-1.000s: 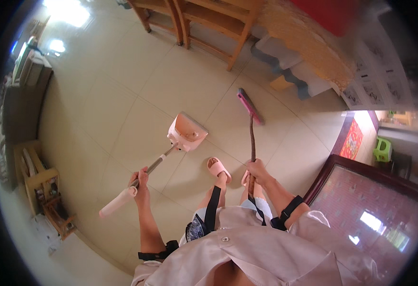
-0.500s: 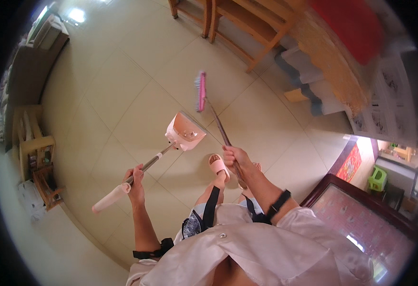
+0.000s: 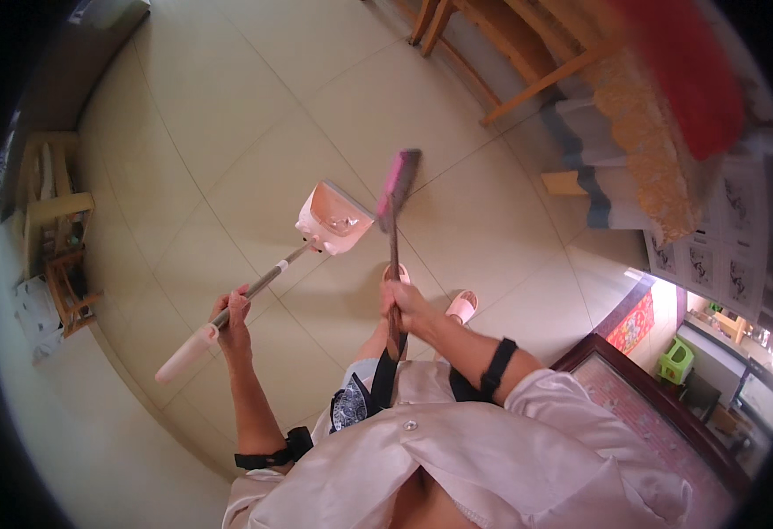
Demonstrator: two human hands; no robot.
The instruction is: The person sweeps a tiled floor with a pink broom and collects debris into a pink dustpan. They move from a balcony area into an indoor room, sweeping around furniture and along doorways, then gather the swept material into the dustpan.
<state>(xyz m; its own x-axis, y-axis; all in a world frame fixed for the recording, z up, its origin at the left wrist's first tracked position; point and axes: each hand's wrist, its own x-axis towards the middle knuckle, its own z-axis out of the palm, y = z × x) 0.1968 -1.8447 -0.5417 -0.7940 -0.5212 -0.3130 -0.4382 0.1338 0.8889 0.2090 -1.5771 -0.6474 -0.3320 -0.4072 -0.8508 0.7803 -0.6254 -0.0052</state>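
My left hand (image 3: 234,318) is closed around the metal handle of a pink dustpan (image 3: 309,210), just above its pale pink grip. The pan lies out ahead at the floor with its mouth turned to the far right, and some small light bits show inside it. My right hand (image 3: 403,305) grips the brown stick of a broom (image 3: 395,187). The broom's pink head with dark bristles is at the floor just right of the dustpan's lip, slightly blurred. Whether the two touch, I cannot tell.
Pale floor tiles (image 3: 227,97) spread around my pink slippers (image 3: 462,305). Wooden chairs (image 3: 501,44) and a cloth-draped table (image 3: 624,132) stand at the far right. A dark-framed table (image 3: 633,388) is near right. Along the left wall is a small wooden rack (image 3: 56,207).
The broom has swung so its head sits a little farther right and its bristles now face the other way. My right hand moved left and nearer. The dustpan shifted slightly left.
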